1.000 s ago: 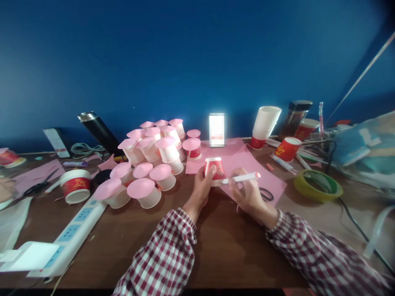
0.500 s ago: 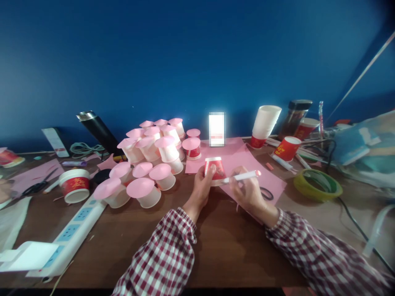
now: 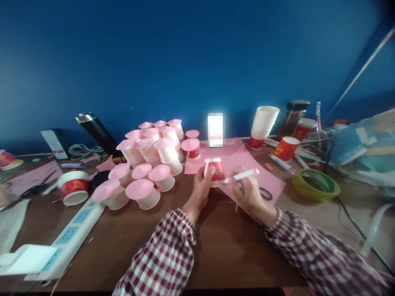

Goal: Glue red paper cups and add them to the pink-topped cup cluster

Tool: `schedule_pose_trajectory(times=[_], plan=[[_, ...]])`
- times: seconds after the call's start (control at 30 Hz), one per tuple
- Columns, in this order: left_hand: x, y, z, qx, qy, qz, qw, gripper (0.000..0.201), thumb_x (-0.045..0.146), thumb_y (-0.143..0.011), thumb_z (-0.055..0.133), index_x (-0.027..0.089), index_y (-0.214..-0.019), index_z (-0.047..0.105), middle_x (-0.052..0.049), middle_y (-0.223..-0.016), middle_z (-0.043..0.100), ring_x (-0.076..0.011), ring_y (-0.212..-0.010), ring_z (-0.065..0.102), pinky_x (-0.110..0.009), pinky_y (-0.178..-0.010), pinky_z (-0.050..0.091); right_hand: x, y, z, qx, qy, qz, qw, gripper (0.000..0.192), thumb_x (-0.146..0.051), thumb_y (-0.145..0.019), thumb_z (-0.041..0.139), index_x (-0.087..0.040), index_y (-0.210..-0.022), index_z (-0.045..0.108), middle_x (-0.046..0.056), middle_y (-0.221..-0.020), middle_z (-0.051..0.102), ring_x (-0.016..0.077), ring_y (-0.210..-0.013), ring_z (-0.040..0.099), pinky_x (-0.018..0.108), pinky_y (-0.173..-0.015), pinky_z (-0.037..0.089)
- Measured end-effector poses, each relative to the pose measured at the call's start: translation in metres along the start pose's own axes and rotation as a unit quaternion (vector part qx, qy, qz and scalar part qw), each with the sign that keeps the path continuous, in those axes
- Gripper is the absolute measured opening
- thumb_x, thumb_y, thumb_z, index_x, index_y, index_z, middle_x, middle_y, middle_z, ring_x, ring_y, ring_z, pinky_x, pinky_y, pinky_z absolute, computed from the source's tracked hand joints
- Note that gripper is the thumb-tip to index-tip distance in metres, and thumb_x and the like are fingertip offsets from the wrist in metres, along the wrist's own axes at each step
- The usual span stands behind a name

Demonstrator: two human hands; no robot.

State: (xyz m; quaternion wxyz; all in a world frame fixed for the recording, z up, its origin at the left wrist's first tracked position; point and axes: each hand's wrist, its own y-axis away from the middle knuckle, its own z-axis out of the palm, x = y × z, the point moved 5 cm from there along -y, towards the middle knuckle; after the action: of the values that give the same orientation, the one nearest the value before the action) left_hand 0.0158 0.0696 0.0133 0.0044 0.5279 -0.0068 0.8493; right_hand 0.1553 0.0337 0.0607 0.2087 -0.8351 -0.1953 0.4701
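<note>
My left hand (image 3: 202, 185) is closed around a red and white paper cup (image 3: 216, 168), held upside down with the thumb across its side. In my right hand (image 3: 247, 191) is a white marker (image 3: 242, 175), its tip pointing left at the lower edge of the cup. Whether the tip touches the cup I cannot tell. Pink paper (image 3: 234, 154) lies under and behind both hands, with a black scissors handle (image 3: 266, 193) showing beside my right hand. To the left stand several upturned cups with pink cone tops (image 3: 142, 189).
A power strip (image 3: 69, 234) and an upright paper cup (image 3: 74, 187) are on the left, with a black flask (image 3: 98, 133) behind. At right are stacked cups (image 3: 265, 123), a red cup (image 3: 285, 149) and a yellow tape roll (image 3: 316, 185). Part of another person's hand (image 3: 3, 195) shows at far left.
The view has shifted very slightly. Both hands keep their hold on the cup and the marker, with hardly any movement visible.
</note>
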Motion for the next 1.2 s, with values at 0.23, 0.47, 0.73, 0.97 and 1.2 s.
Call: schedule_pose_trajectory(times=[0.23, 0.47, 0.73, 0.97, 1.2], plan=[[0.0004, 0.001, -0.0002, 0.008, -0.007, 0.009, 1.0, 0.042, 0.051, -0.076, 0.074, 0.015, -0.095, 0.067, -0.005, -0.085, 0.069, -0.0159, -0.075, 0.064, -0.029, -0.074, 0.05, -0.0085, -0.0015, -0.007, 0.033, 0.024, -0.014, 0.999, 0.011, -0.026, -0.091, 0.047, -0.022, -0.081, 0.047, -0.001, -0.062, 0.053, 0.0134, -0.05, 0.048, 0.026, -0.05, 0.039], [-0.0019, -0.0016, -0.0044, 0.023, -0.012, 0.018, 0.999, 0.042, 0.052, -0.076, 0.073, 0.015, -0.095, 0.068, -0.005, -0.086, 0.069, -0.0162, -0.077, 0.063, -0.03, -0.076, 0.049, -0.005, -0.0032, -0.0031, 0.028, 0.049, -0.023, 0.998, 0.01, -0.024, -0.087, 0.048, -0.022, -0.078, 0.046, -0.005, -0.055, 0.05, 0.0107, -0.045, 0.043, 0.023, -0.046, 0.034], [-0.0008, -0.001, -0.0031, 0.026, -0.011, 0.011, 1.0, 0.044, 0.053, -0.075, 0.073, 0.014, -0.095, 0.067, -0.006, -0.085, 0.069, -0.0162, -0.077, 0.063, -0.029, -0.076, 0.049, -0.0082, -0.003, -0.0056, 0.039, 0.037, -0.022, 0.998, 0.012, -0.027, -0.089, 0.047, -0.022, -0.078, 0.046, -0.004, -0.055, 0.051, 0.0112, -0.045, 0.045, 0.023, -0.046, 0.036], [-0.0024, -0.0011, -0.0024, 0.011, -0.003, 0.012, 1.0, 0.043, 0.052, -0.076, 0.074, 0.015, -0.096, 0.068, -0.006, -0.088, 0.07, -0.0166, -0.077, 0.064, -0.03, -0.077, 0.049, -0.0095, -0.0028, -0.0094, 0.055, 0.045, -0.027, 0.997, 0.011, -0.025, -0.09, 0.047, -0.022, -0.079, 0.046, -0.004, -0.057, 0.051, 0.012, -0.047, 0.047, 0.024, -0.048, 0.038], [-0.0012, -0.0007, -0.002, 0.009, -0.001, 0.011, 1.0, 0.041, 0.051, -0.074, 0.075, 0.015, -0.092, 0.068, -0.006, -0.087, 0.069, -0.0163, -0.078, 0.063, -0.03, -0.079, 0.048, -0.0048, -0.0031, -0.0087, 0.064, 0.052, -0.022, 0.996, 0.011, -0.025, -0.09, 0.047, -0.023, -0.08, 0.046, -0.005, -0.054, 0.049, 0.0122, -0.046, 0.047, 0.024, -0.047, 0.037]])
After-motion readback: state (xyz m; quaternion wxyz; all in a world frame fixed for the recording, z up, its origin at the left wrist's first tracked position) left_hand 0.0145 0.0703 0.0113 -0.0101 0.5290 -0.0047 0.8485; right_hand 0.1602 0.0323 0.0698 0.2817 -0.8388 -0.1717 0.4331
